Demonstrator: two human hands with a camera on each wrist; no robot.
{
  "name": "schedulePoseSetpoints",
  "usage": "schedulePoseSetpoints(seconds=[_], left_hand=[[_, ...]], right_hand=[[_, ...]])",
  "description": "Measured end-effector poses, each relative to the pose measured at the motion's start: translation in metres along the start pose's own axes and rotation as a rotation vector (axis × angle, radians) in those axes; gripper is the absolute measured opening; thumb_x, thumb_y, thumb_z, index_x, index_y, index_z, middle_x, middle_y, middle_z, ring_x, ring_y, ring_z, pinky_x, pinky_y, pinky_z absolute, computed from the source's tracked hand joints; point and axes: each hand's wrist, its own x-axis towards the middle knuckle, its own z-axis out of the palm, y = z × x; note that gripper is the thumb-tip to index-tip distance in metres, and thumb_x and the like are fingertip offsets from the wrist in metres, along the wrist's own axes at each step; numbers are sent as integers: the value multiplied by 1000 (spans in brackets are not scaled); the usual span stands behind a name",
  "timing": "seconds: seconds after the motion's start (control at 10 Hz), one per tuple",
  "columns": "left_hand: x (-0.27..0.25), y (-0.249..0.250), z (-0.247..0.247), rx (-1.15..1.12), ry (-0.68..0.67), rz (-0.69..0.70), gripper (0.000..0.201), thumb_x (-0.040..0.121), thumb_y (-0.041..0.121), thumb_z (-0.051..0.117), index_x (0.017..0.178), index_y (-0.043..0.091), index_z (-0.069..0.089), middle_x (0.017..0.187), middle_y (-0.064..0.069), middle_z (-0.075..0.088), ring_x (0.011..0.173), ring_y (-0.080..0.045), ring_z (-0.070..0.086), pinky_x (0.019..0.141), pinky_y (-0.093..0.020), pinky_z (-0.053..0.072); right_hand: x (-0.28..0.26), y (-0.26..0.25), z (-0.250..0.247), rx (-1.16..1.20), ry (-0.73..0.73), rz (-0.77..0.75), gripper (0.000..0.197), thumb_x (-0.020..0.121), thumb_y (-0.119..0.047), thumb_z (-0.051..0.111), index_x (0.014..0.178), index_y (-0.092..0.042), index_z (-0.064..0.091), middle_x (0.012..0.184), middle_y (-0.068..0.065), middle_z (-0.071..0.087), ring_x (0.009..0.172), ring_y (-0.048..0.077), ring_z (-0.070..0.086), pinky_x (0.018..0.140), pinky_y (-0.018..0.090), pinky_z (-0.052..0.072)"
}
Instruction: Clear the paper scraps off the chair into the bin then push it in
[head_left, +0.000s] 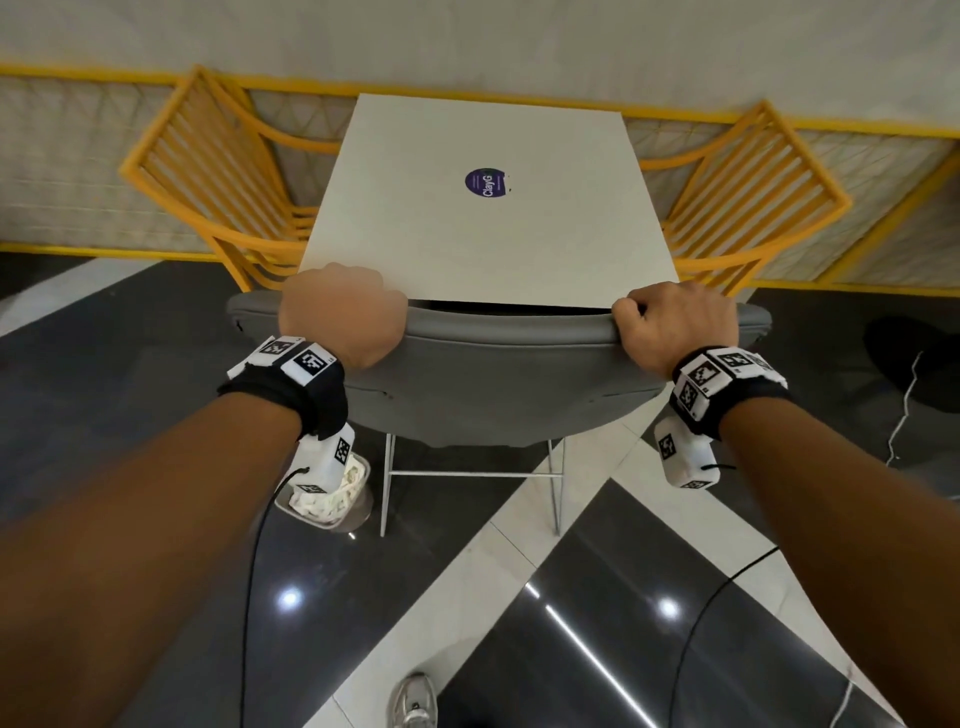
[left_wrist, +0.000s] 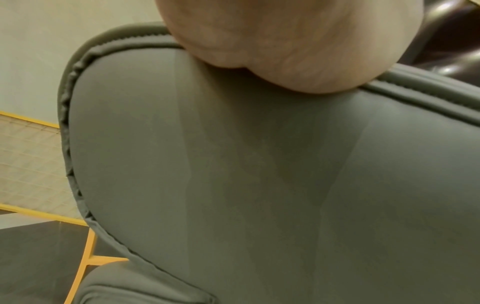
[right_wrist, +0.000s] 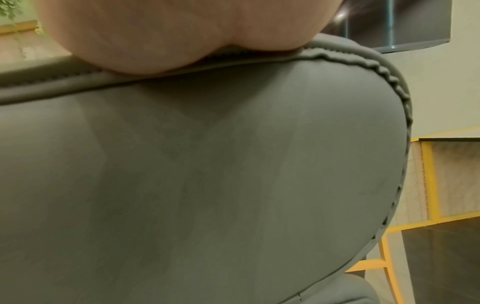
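A grey padded chair (head_left: 493, 384) stands with its seat tucked under the white table (head_left: 483, 223); only its backrest and thin metal legs show. My left hand (head_left: 340, 317) grips the top edge of the backrest on the left, fingers curled over the far side. My right hand (head_left: 675, 325) grips the same edge on the right. Both wrist views show the heel of a palm on the grey backrest (left_wrist: 259, 185) (right_wrist: 207, 174). A small bin (head_left: 327, 496) full of white paper scraps stands on the floor left of the chair, partly behind my left wrist camera.
Yellow slatted chairs (head_left: 218, 176) (head_left: 748, 192) flank the table at left and right. A purple round sticker (head_left: 485, 182) lies on the tabletop. The floor is glossy black and white tile (head_left: 519, 571). My shoe (head_left: 413, 701) shows at the bottom; cables hang from both wrists.
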Motion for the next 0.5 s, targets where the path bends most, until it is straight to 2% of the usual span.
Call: schedulePoseSetpoints(seconds=[0.2, 0.3, 0.4, 0.5], left_hand=[[-1, 1, -3, -6, -19, -19, 42, 85, 35, 34, 61, 9, 57, 54, -7, 50, 51, -29, 44, 51, -27, 19], [-13, 4, -9, -31, -25, -20, 43, 86, 33, 33, 63, 6, 57, 53, -6, 46, 51, -29, 41, 52, -29, 22], [-26, 10, -21, -82, -15, -37, 45, 90, 32, 28, 71, 5, 58, 66, -13, 59, 64, -34, 51, 67, -37, 37], [-81, 6, -18, -133, 29, -63, 46, 93, 34, 36, 122, 9, 62, 131, -17, 59, 122, -38, 52, 107, -50, 35]], right_hand=[[0, 2, -2, 6, -36, -3, 44, 84, -44, 34, 63, -16, 61, 55, 5, 56, 54, 28, 50, 49, 24, 27], [-10, -4, -7, 29, -80, -4, 44, 87, -42, 33, 64, -15, 59, 59, 7, 58, 58, 30, 51, 55, 28, 30], [-24, -11, -17, 55, -127, -10, 46, 92, -37, 28, 73, -13, 62, 76, 14, 66, 70, 31, 48, 74, 38, 38], [-72, -23, -12, 242, 9, -12, 46, 94, -37, 36, 117, -10, 64, 123, 15, 63, 113, 35, 54, 107, 47, 37]])
